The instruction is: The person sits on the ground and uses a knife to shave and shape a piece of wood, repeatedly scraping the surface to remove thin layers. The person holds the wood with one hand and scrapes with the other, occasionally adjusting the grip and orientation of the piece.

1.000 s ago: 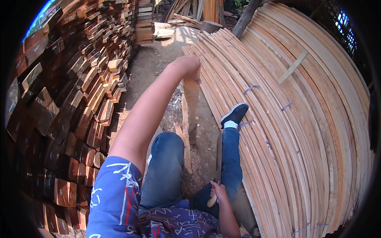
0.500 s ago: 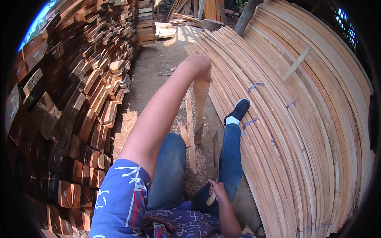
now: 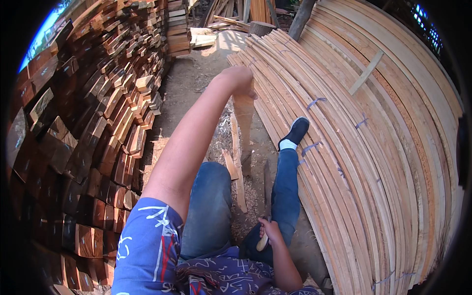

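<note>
My left hand [image 3: 241, 81] reaches far forward, closed over the top end of a wooden board [image 3: 244, 115]. The board stands upright, its lower end down by the shavings-covered ground. Close to my body, my right hand [image 3: 270, 231] is wrapped round the pale wooden handle of a machete [image 3: 267, 189]. Its long dark blade points away from me, low beside my right leg and apart from the board. Two loose wood strips, a long one [image 3: 239, 184] and a short one [image 3: 229, 164], lie left of the board.
On the left rises a stack of timber pieces [image 3: 115, 101] with jutting ends. Long slats [image 3: 344, 162], some bundled with purple ties, fill the right side, and my right foot [image 3: 297, 131] rests against them. A stump [image 3: 262, 28] and scrap wood stand at the far end.
My left hand and the top of the board have shifted slightly to the left. The machete and my right hand have barely moved.
</note>
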`<state>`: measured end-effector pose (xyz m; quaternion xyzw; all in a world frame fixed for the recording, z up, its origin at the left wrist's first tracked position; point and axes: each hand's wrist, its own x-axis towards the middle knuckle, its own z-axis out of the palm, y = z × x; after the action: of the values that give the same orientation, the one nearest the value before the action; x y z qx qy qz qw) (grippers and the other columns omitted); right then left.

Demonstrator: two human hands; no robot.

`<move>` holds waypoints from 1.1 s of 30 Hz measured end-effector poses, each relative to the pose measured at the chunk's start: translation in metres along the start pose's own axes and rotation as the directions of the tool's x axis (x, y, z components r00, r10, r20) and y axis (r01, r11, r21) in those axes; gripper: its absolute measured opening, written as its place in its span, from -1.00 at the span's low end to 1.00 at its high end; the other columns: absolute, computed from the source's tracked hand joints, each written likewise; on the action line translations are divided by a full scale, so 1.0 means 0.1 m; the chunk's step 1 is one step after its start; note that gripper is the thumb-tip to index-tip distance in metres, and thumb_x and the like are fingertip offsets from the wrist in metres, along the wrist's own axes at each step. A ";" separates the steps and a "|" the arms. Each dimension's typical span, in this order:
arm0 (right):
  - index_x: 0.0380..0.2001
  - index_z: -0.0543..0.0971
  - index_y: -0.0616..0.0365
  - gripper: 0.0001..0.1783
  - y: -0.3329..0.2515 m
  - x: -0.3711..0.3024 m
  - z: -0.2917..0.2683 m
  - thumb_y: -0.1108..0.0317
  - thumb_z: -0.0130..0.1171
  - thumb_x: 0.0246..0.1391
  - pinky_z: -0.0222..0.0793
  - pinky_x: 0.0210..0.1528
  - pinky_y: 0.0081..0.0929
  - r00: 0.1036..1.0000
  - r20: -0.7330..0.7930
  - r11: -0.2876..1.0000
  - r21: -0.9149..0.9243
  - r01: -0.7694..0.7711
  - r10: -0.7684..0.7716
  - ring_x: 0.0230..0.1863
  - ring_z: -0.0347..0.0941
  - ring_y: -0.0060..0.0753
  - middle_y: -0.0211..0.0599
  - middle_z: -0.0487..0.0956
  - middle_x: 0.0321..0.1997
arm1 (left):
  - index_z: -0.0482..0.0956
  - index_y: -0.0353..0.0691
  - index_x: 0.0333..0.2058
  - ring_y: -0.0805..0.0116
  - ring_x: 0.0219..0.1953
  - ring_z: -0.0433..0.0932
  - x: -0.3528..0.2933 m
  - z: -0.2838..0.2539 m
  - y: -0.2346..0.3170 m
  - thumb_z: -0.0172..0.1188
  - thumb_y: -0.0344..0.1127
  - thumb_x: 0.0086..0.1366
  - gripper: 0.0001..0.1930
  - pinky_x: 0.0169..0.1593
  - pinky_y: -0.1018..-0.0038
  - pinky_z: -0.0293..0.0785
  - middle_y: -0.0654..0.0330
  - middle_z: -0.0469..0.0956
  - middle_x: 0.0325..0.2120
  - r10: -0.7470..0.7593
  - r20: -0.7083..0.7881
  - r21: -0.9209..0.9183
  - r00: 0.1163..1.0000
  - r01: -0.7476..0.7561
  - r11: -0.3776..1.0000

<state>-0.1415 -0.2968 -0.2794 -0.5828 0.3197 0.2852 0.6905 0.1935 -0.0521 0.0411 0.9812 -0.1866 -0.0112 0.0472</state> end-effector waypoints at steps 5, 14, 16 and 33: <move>-0.52 0.40 0.09 -0.68 0.02 0.04 0.02 0.19 0.28 0.11 0.29 -0.67 -0.50 0.999 0.034 1.000 -0.002 0.003 -0.003 -0.73 0.33 -0.50 -0.45 0.36 -0.71 | 0.61 -0.30 -0.09 -0.07 -0.03 0.57 0.09 0.11 -0.10 0.42 0.22 -0.05 -0.28 0.08 0.19 0.48 -0.15 0.61 -0.14 0.016 -0.014 -0.063 1.000 -0.017 0.998; -0.43 0.49 0.17 -0.74 0.04 0.06 -0.04 0.22 0.29 0.10 0.31 -0.67 -0.49 1.000 0.011 1.000 -0.005 -0.003 0.003 -0.72 0.34 -0.50 -0.44 0.37 -0.69 | 0.61 -0.41 -0.07 -0.08 0.09 0.51 0.05 0.03 0.09 0.02 0.64 -0.02 0.05 0.19 0.20 0.40 -0.21 0.53 0.00 -0.075 0.043 -0.154 0.996 0.080 0.985; -0.40 0.54 0.21 -0.74 0.05 0.07 -0.06 0.22 0.29 0.10 0.31 -0.67 -0.48 1.000 0.006 1.000 0.000 -0.008 0.008 -0.72 0.34 -0.50 -0.44 0.37 -0.69 | 0.60 -0.41 -0.05 -0.08 0.10 0.51 0.04 -0.01 0.14 -0.02 0.67 -0.02 0.08 0.20 0.20 0.39 -0.21 0.53 0.01 -0.083 0.080 -0.162 0.993 0.095 0.982; -0.49 0.40 0.10 -0.71 0.02 0.04 -0.04 0.23 0.29 0.10 0.31 -0.67 -0.49 0.999 0.045 1.000 0.013 -0.015 0.014 -0.72 0.34 -0.52 -0.44 0.37 -0.69 | 0.54 -0.41 0.03 -0.10 0.11 0.50 0.24 0.06 0.26 -0.03 0.67 -0.01 0.10 0.19 0.19 0.40 -0.25 0.52 0.00 -0.049 0.073 -0.210 0.996 0.063 0.976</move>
<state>-0.1411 -0.3008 -0.2842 -0.5693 0.3101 0.3011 0.6993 0.2063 -0.0859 0.0379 0.9745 -0.1583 -0.0652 0.1450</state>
